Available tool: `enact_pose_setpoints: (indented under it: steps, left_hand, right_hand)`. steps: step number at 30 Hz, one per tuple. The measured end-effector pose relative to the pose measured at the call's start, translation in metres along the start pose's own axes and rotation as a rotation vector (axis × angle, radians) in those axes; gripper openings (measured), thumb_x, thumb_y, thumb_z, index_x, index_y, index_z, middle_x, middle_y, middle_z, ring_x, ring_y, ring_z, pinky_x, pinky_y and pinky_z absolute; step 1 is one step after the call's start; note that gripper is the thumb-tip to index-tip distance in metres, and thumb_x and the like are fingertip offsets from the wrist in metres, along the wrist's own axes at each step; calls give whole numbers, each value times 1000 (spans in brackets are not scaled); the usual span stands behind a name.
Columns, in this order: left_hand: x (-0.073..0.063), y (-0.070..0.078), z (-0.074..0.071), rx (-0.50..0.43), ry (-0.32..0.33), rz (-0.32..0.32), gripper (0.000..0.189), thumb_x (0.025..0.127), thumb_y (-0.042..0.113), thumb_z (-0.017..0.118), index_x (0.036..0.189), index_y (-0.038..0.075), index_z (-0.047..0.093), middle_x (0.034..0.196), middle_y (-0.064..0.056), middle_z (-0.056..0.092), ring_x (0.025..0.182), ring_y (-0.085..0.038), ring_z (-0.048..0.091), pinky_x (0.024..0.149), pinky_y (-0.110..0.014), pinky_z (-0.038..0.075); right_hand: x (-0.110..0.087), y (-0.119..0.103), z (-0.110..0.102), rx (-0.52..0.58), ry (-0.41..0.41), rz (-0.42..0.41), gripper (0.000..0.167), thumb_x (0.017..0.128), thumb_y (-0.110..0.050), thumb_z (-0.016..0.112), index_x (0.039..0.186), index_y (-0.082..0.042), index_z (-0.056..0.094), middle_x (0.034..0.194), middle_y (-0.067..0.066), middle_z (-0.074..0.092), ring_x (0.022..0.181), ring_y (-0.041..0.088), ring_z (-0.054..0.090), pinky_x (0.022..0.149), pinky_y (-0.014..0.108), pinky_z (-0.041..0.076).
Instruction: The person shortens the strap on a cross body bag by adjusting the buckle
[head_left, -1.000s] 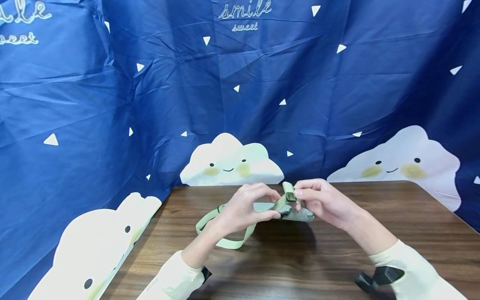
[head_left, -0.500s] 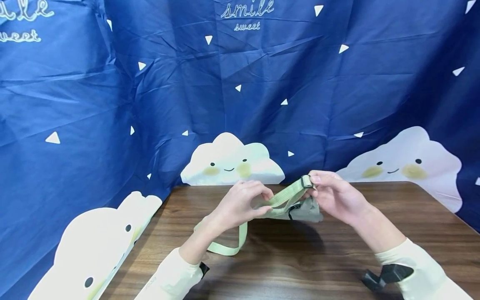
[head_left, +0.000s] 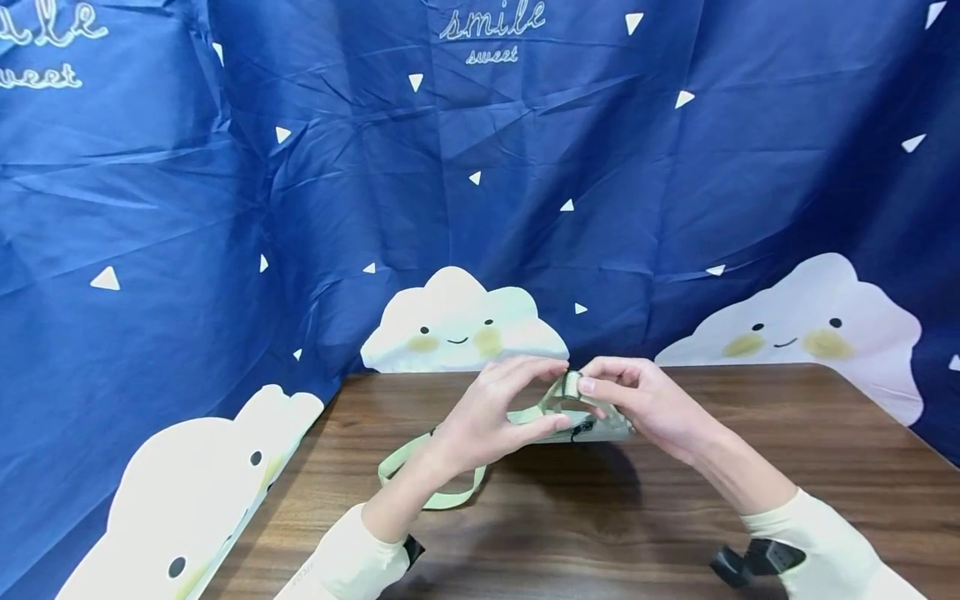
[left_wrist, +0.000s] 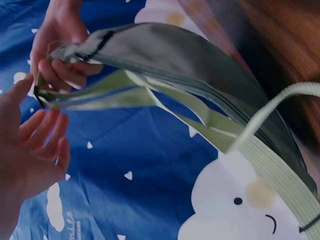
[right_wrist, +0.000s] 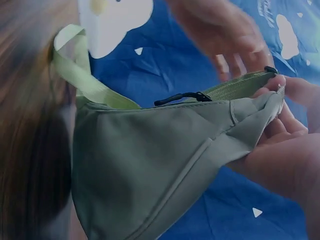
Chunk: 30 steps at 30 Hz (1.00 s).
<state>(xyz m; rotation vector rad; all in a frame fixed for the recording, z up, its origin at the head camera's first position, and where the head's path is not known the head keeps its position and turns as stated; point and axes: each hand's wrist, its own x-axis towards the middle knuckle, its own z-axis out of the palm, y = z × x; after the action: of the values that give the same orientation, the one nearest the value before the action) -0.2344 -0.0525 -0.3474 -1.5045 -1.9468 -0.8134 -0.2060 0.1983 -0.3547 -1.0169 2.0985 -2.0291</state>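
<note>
A grey-green crescent sling bag (right_wrist: 145, 155) has a light green webbing strap (left_wrist: 270, 165), which hangs in a loop on the left in the head view. My right hand (head_left: 660, 404) pinches the strap beside its black slider buckle (head_left: 572, 385); in the right wrist view its fingers also hold the gathered end of the bag. Opposite it, my left hand (head_left: 487, 412) has thumb and forefinger spread apart, with the fingertips right at the buckle and strap. A black zip pull (right_wrist: 180, 97) lies along the bag's top edge. Both hands partly hide the bag in the head view.
The brown wooden table (head_left: 600, 533) lies beneath the hands and bag. Behind it hangs a blue curtain (head_left: 480, 225) with white triangles and smiling clouds. A black wrist device (head_left: 757, 562) sits at the right sleeve.
Half a second ago my right hand held the buckle higher and farther right, with the strap drawn out. It has come back left and lower, close to my left fingertips. The left forefinger has straightened.
</note>
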Motion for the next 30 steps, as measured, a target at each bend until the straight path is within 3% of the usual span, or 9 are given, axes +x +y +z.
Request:
enact_pose_setpoints:
  steps: [5, 11, 20, 30]
  left_hand:
    - [3, 7, -1, -33, 37, 49, 37, 91, 23, 79, 124, 10, 68, 118, 5, 68, 114, -3, 58, 102, -31, 41]
    - [4, 7, -4, -52, 110, 89, 31, 90, 18, 80, 117, 7, 70, 110, 2, 68, 103, -8, 60, 94, -27, 47]
    - [1, 7, -3, -57, 90, 21, 36, 89, 18, 82, 120, 7, 67, 111, 3, 68, 100, -9, 61, 95, -27, 47]
    - [-1, 7, 3, -54, 102, -7, 35, 87, 22, 84, 117, 12, 70, 104, 10, 69, 98, -2, 62, 92, -27, 45]
  right_hand:
    - [1, 3, 5, -125, -33, 4, 11, 102, -12, 62, 102, -4, 70, 75, 7, 59, 74, 21, 58, 65, 30, 47]
    - [1, 6, -1, 20, -74, -13, 17, 103, -5, 57, 113, 5, 67, 91, 9, 67, 83, 19, 62, 72, 29, 52]
    - [2, 9, 0, -112, 3, -31, 8, 97, -4, 66, 103, 0, 70, 86, 7, 68, 75, 14, 60, 62, 28, 50]
    - [2, 9, 2, -72, 1, -17, 13, 100, -6, 64, 109, 1, 71, 92, 14, 70, 80, 19, 64, 68, 30, 53]
